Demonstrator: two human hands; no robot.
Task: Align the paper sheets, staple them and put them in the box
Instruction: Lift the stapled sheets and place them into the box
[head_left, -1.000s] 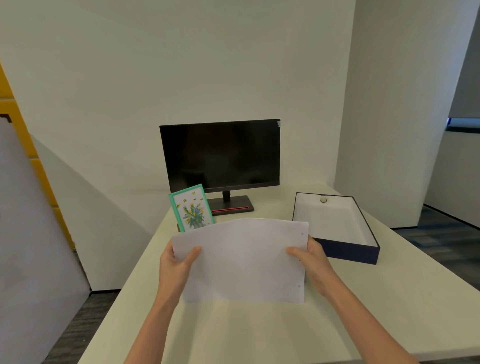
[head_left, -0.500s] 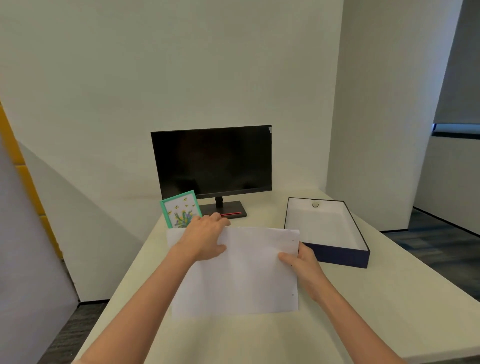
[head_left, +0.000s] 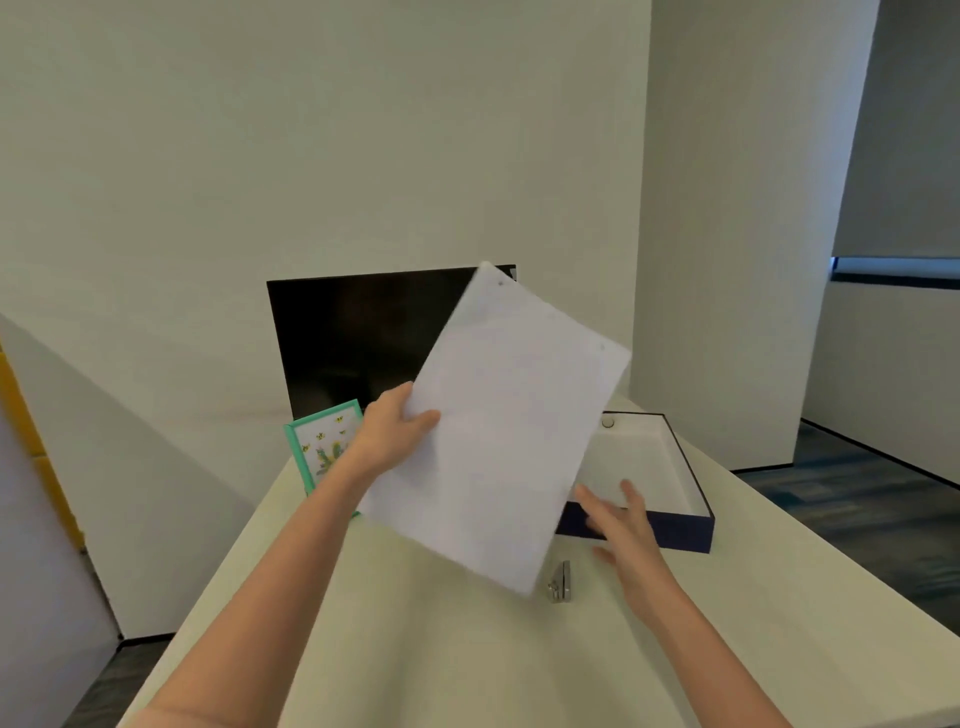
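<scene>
The paper sheets (head_left: 509, 431) have left the table (head_left: 415, 649) and now tilt toward one o'clock, gripped by the left hand (head_left: 389, 436) alone at their nine o'clock edge; the right hand (head_left: 623, 525) has let go, fingers spread at their five o'clock; a stapler (head_left: 561, 582) lies uncovered below.

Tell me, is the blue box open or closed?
Open. The box has no lid on, and its white inside shows, with a small round thing in a far corner.

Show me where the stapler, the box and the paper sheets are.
stapler (head_left: 560, 583), head view, its metal body.
box (head_left: 685, 532), head view, its dark front wall.
paper sheets (head_left: 511, 431), head view, middle of the top sheet.
</scene>
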